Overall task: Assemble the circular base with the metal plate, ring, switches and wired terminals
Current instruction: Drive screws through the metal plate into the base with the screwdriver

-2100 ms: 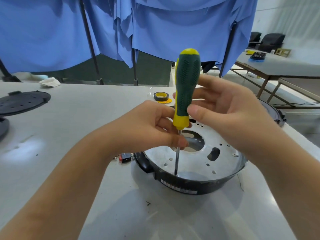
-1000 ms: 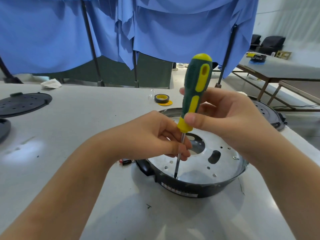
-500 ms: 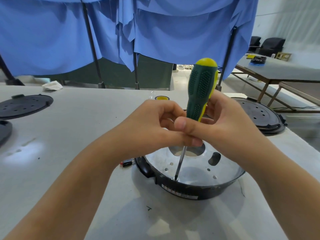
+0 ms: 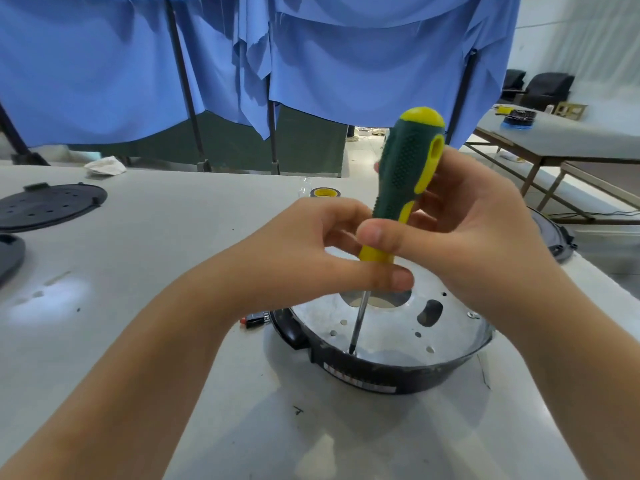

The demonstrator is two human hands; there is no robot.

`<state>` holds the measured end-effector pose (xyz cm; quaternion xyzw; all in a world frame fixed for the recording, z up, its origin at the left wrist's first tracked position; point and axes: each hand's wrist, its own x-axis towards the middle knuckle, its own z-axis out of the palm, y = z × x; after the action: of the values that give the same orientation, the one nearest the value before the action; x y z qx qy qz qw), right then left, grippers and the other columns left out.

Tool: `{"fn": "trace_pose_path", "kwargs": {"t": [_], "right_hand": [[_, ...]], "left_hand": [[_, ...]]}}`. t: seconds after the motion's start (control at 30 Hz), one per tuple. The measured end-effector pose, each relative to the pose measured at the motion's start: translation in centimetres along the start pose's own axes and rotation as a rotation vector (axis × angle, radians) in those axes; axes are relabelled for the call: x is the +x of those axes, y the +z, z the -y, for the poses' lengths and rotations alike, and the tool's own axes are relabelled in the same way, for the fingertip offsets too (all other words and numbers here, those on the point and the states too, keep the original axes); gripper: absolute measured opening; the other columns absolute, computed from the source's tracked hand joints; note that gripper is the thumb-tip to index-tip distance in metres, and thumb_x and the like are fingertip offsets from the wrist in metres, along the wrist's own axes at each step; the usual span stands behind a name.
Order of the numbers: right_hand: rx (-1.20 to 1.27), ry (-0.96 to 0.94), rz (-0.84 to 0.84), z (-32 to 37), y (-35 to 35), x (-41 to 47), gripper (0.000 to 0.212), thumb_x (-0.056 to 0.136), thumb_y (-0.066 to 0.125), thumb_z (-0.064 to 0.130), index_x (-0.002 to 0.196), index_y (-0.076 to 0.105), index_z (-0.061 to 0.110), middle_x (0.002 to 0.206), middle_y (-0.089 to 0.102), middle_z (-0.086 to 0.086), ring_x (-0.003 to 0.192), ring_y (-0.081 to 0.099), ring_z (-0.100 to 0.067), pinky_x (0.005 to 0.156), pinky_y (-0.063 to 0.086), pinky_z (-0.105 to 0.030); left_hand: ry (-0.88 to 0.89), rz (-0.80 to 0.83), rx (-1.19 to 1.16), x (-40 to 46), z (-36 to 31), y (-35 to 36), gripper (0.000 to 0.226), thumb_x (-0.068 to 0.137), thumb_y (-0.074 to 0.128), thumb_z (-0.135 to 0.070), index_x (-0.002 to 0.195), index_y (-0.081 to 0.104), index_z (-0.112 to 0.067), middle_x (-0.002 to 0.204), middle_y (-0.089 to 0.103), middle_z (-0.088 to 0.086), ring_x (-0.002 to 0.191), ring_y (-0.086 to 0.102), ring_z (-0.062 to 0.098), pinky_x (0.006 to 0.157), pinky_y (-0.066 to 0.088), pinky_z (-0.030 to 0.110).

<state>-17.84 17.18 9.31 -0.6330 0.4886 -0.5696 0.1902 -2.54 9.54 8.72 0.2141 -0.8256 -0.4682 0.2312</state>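
The round base [image 4: 381,370] sits on the desk [image 4: 173,237], metal plate [image 4: 391,327] seated inside. Both hands grip the screwdriver [image 4: 405,181]: right hand [image 4: 485,244] around the handle, left hand [image 4: 311,251] pinching its collar. The plate appears thin, stiff, sharp-edged; hold the base by its plastic rim.

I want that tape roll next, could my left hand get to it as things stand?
Probably not right away: the left hand grips the screwdriver low down, and the tape roll lies beyond it on the table; once it lets go, nothing blocks the way.
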Motion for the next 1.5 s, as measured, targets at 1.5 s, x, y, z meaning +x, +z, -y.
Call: {"fn": "trace_pose_path", "kwargs": {"t": [1.5], "right_hand": [[-0.022, 0.055, -0.033, -0.1, 0.1, 0.1, 0.043, 0.060, 0.081, 0.033, 0.095, 0.060, 0.019, 0.080, 0.067, 0.011, 0.085, 0.067, -0.003, 0.073, 0.051, -0.013]], "left_hand": [[0.055, -0.172, 0.004, 0.4, 0.1, 0.7, 0.053, 0.049, 0.090, -0.035, 0.094, 0.065, -0.022, 0.089, 0.073, -0.001, 0.086, 0.071, 0.019, 0.079, 0.059, 0.045]]}}
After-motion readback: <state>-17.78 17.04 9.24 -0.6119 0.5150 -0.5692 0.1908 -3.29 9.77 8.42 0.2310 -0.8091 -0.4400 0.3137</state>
